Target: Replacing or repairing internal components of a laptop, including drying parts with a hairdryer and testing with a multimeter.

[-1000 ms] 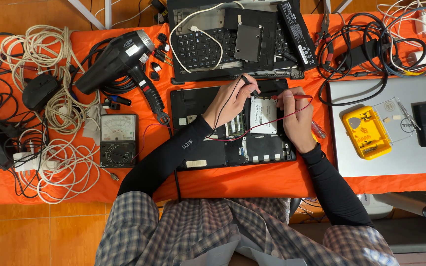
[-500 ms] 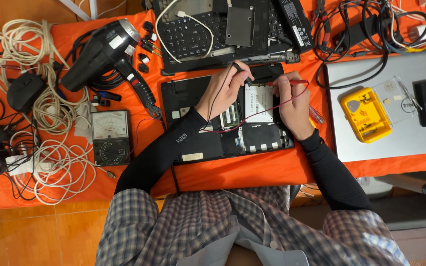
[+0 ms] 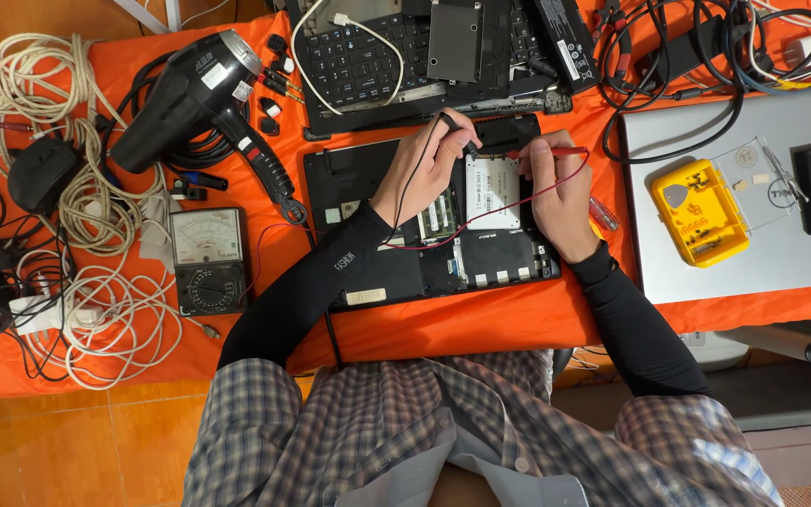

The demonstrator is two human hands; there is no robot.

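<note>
My left hand (image 3: 424, 174) pinches a black probe (image 3: 457, 131) and my right hand (image 3: 556, 188) pinches a red probe (image 3: 556, 151), both tips over the opened laptop base (image 3: 368, 202) beside its white drive (image 3: 492, 192). The leads trail toward the analog multimeter (image 3: 206, 260) on the orange cloth (image 3: 481, 324). A black heat gun (image 3: 194, 99) lies near it; a yellow case (image 3: 696, 213) sits on a silver laptop (image 3: 706, 272).

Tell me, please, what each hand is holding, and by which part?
The left hand pinches the black probe along its handle; the right hand grips the red probe along its handle.
</note>
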